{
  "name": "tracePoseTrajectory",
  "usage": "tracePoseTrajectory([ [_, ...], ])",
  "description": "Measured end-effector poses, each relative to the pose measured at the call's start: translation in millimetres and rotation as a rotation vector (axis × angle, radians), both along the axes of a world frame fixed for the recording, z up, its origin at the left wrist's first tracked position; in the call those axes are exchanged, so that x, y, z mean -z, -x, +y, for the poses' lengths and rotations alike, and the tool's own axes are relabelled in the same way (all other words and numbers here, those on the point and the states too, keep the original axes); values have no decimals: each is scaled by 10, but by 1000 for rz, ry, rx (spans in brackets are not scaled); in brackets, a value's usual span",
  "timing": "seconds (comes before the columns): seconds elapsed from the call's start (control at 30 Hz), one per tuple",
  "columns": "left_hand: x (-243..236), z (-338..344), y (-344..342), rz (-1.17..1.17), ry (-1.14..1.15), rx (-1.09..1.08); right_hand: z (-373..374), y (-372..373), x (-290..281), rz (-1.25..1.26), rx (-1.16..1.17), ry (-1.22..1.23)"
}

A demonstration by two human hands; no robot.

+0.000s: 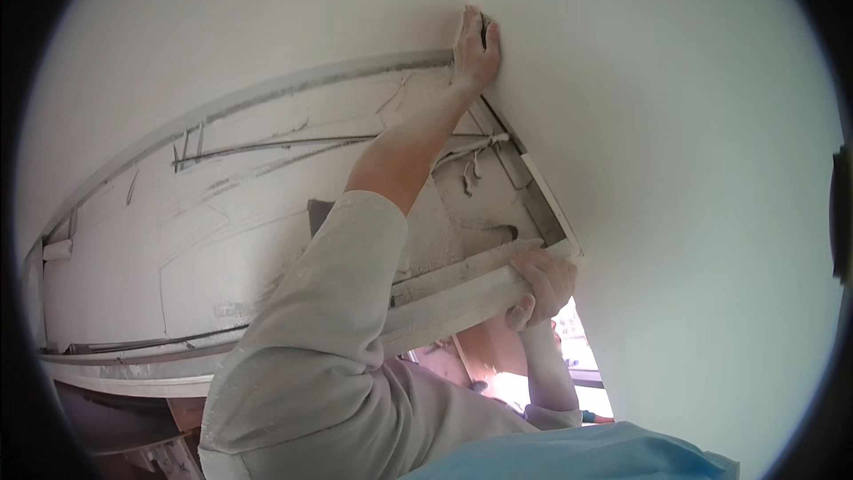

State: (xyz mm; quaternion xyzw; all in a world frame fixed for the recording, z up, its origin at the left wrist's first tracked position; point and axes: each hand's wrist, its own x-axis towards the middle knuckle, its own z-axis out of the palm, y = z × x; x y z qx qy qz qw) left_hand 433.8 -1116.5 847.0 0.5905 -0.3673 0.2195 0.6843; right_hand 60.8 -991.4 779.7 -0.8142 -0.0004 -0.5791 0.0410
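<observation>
My left hand (477, 52) reaches up to the pale corner where the recess edge meets the smooth wall (693, 196). Its fingers and thumb close round a small, dark-edged flat piece (484, 29), mostly hidden by the hand and too small to name. Lower down, my right hand (544, 286) wraps over the end of a dusty pale ledge (462, 307), close to the same wall. Between the two hands lies a white, dust-covered recess (293, 213) with dark scratches and seams. White dust coats my left forearm.
A thin dark rod or cable (284, 144) runs across the recess, near whitish wires (484, 144) at its right end. Below the ledge show brown panels (491, 347) and a bright opening (582, 342). Light blue fabric (586, 458) fills the bottom edge.
</observation>
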Motion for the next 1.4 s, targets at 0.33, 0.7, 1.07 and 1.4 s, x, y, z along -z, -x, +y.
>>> tracePoseTrajectory([
  [0.33, -1651, -11, -86, -447, 72, 195, 38, 104, 68, -14, 20, -42],
  [0.7, -190, 93, 130, 31, -117, 205, 56, 121, 2, 51, 21, -33],
  [1.07, -327, 111, 36, 183, -127, 194, 102, 94, 46, 42, 13, -50],
  [1.4, -36, 881, -77, -630, -473, -53, 80, 53, 35, 10, 7, -2],
])
